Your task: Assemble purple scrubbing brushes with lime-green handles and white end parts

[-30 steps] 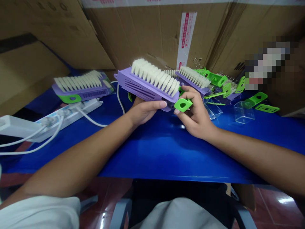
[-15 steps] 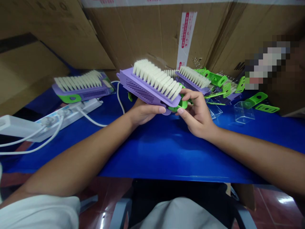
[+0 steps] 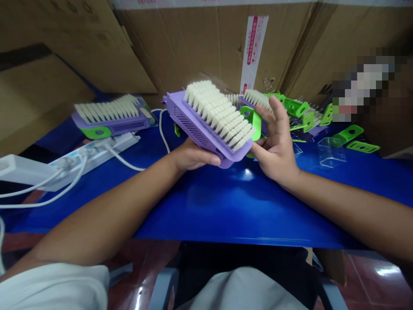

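My left hand [image 3: 192,156] grips from below a purple brush [image 3: 209,122] with white bristles, tilted toward me above the blue table [image 3: 226,206]. My right hand [image 3: 276,140] presses a green plastic handle piece [image 3: 253,122] against the brush's right side, its fingers stretched up behind the piece. A finished purple-and-green brush [image 3: 111,116] lies at the left of the table.
More purple brushes [image 3: 258,101], green handle pieces [image 3: 351,137] and clear plastic covers [image 3: 331,150] lie at the right. A white power strip [image 3: 64,165] with cables sits at the left. Cardboard boxes [image 3: 200,43] stand behind the table.
The brush has tilted its bristles toward me. The green piece moved from the brush's near end up along its right side, and my right fingers opened out behind it.
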The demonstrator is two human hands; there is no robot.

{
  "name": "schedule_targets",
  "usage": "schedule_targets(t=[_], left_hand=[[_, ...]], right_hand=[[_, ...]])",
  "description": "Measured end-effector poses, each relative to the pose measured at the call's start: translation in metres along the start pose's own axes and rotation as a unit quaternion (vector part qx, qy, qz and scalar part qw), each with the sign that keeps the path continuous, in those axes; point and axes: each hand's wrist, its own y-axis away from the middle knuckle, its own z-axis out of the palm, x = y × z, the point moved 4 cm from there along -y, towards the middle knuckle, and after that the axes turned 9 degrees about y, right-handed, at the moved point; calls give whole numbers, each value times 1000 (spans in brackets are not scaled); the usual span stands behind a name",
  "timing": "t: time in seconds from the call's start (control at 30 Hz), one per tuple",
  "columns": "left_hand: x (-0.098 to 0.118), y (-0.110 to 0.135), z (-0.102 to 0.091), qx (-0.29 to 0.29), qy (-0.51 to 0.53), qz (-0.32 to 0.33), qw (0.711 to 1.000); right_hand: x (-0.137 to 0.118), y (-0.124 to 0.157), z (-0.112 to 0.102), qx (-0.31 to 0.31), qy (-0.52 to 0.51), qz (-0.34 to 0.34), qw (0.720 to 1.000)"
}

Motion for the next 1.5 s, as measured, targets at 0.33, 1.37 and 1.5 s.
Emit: schedule_targets(t=[0.33,1.37,1.5], left_hand=[[-4,1,-11,-79,-24,-46,996],[-5,-10,-6,38,-22,54,998],[-7,-10,-6,31,-17,52,998]], right_hand=[[33,0,2,-77,-21,32,996],[1,-3,3,-81,-71,110,988],[2,1,4,-81,-64,96,990]])
